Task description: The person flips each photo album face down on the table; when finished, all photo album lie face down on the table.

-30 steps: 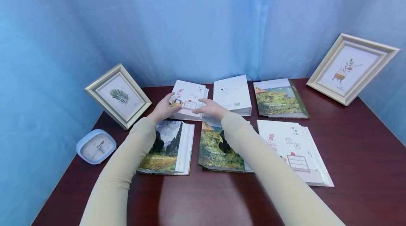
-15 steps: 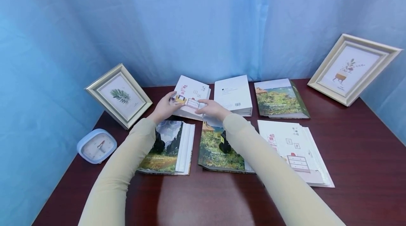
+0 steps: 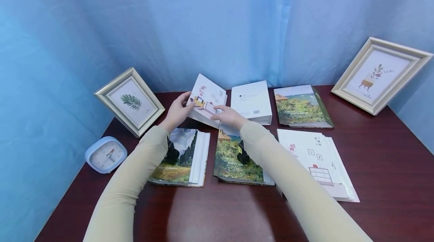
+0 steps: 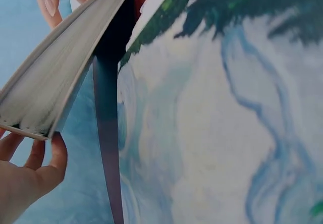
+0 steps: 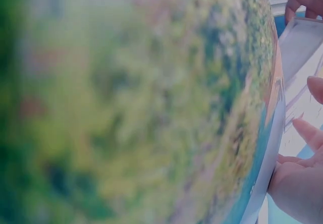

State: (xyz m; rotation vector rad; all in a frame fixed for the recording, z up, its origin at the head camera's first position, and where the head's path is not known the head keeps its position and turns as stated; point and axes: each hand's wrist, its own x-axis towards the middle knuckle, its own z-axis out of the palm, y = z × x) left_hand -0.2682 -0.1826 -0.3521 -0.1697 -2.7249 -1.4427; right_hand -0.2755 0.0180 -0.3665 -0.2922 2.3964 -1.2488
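Observation:
A white photo album [image 3: 207, 98] with small furniture drawings on its cover is held tilted above the back of the dark red table [image 3: 390, 166], far edge raised. My left hand [image 3: 181, 106] grips its left side, thumb on the cover. My right hand [image 3: 223, 113] holds its near right corner. In the left wrist view the album's page block [image 4: 55, 77] rests on my left hand [image 4: 28, 176], above a cypress-painting album cover [image 4: 217, 108]. In the right wrist view my right hand [image 5: 303, 173] shows beside a blurred green and yellow cover [image 5: 141, 103].
Around it lie a white album [image 3: 251, 101], a landscape album [image 3: 300, 106], a cypress album [image 3: 179, 157], another landscape album [image 3: 237, 159] and a white album [image 3: 317, 163]. Picture frames [image 3: 130, 100] [image 3: 381, 74] lean on the blue curtain. A blue clock [image 3: 106, 154] sits left.
The white album lay nearly flat a second ago. Both hands have lifted it and its far edge has tipped upward; nothing else moved.

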